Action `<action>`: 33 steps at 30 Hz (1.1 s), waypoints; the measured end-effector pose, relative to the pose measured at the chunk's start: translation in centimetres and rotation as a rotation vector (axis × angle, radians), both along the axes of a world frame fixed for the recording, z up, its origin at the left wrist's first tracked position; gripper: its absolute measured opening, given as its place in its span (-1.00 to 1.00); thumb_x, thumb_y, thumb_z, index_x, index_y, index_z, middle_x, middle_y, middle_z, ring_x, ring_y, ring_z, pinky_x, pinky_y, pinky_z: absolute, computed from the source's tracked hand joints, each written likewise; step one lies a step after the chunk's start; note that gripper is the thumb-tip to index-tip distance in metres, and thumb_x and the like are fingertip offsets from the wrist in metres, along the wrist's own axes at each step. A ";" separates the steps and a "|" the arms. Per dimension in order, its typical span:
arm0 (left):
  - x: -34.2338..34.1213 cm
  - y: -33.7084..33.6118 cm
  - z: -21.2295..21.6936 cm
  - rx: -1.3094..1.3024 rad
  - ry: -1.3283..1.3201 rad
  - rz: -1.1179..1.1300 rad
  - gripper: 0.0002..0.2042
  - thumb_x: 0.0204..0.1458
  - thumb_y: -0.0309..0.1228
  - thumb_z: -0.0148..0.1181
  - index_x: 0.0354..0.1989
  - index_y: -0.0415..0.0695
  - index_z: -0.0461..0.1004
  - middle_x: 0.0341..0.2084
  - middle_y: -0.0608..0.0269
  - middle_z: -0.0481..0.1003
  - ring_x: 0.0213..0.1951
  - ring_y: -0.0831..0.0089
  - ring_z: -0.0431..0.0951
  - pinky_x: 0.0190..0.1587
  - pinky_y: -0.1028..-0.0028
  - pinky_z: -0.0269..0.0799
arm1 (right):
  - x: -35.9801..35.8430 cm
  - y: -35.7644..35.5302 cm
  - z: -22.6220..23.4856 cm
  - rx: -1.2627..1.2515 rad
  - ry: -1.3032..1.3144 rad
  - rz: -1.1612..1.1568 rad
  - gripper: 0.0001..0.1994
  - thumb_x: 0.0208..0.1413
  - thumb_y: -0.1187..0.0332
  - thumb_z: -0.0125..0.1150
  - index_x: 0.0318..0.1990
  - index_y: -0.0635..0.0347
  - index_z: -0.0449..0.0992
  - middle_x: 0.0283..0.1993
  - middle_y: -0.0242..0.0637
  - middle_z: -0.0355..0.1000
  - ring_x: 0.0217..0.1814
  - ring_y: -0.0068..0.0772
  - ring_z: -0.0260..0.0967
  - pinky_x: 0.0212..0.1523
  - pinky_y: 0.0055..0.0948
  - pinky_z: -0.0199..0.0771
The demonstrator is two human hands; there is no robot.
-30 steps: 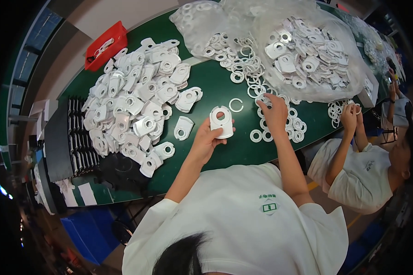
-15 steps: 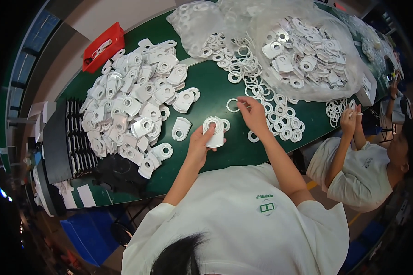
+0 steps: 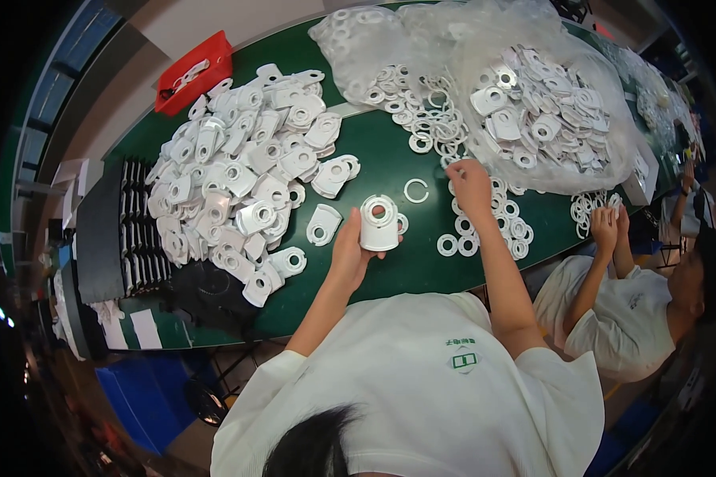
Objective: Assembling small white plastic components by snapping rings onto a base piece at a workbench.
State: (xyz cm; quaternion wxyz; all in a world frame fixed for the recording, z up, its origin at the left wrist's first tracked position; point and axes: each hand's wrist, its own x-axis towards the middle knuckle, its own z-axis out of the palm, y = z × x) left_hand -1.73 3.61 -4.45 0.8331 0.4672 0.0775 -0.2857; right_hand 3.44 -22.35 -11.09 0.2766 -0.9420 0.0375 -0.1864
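While the person's white shirt (image 3: 422,381) fills the lower middle of the view, the left hand (image 3: 350,250) reaches up over the green table (image 3: 390,270) and is clamped around a white plastic housing (image 3: 379,222) with a round hole in its top, held just above the tabletop. To its left, one flat white plate (image 3: 323,224) lies alone on the green. The right hand (image 3: 469,181) is stretched farther out, fingers drawn together on the scattered white rings (image 3: 493,226), though whether they pinch one cannot be told. A split ring (image 3: 416,191) lies between the two hands. Farther left spreads a big heap of white plates (image 3: 239,183), with a black ribbed tray (image 3: 139,230) beside it and a red bin (image 3: 195,70) beyond. At the far edge sit clear bags of parts (image 3: 533,111). At right, a co-worker's hands (image 3: 608,226) handle rings.
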 end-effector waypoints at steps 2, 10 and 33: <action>0.4 -0.1 0.3 -0.046 -0.008 -0.005 -0.60 0.26 -0.12 -0.26 0.03 -0.20 0.28 -0.24 0.14 0.52 -0.29 0.44 0.57 -0.54 0.64 0.30 | 0.1 -0.5 1.8 0.488 0.137 -0.112 -0.85 0.01 0.31 0.23 -0.35 0.20 0.53 -0.38 -0.25 0.41 -0.34 -0.35 0.37 -0.39 -0.45 0.36; 1.0 -1.0 1.4 0.027 -0.222 -0.088 -0.58 0.09 -0.48 0.00 0.15 -0.16 0.17 -0.07 0.10 0.46 -0.18 0.42 0.56 -0.42 0.64 0.36 | 0.4 -3.9 -1.6 1.800 0.149 -0.297 -0.79 0.19 0.28 0.08 -0.16 0.25 0.44 -0.29 -0.37 0.43 -0.42 -0.64 0.26 -0.42 -0.66 0.34; 1.0 -1.5 3.2 0.058 -0.194 -0.146 -0.52 -0.03 -0.55 -0.07 0.15 -0.23 0.16 -0.20 0.13 0.49 -0.25 0.43 0.57 -0.45 0.63 0.36 | -3.6 5.0 11.3 0.021 -0.120 0.813 -0.76 -0.18 0.63 0.18 -0.28 0.18 0.49 -0.25 -0.33 0.40 -0.28 -0.28 0.33 -0.31 -0.42 0.39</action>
